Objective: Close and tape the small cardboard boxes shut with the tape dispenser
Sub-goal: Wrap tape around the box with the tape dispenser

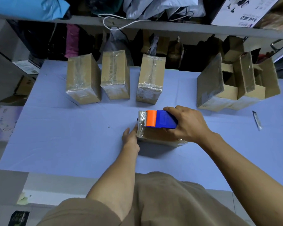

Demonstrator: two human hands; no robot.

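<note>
A small cardboard box (158, 136) lies in the middle of the blue table, flaps down, with clear tape wrapped over its left end. On top of it sits the blue and orange tape dispenser (160, 119), orange end at the box's left edge. My right hand (186, 123) grips the dispenser's blue body from the right. My left hand (130, 137) presses flat against the box's left side, on the tape.
Three taped boxes (83, 80) (115, 75) (151, 79) stand in a row at the back. Two open boxes (235, 85) with raised flaps stand at the back right. A utility knife (257, 120) lies at the right. A cluttered shelf (153, 26) overhangs the far edge.
</note>
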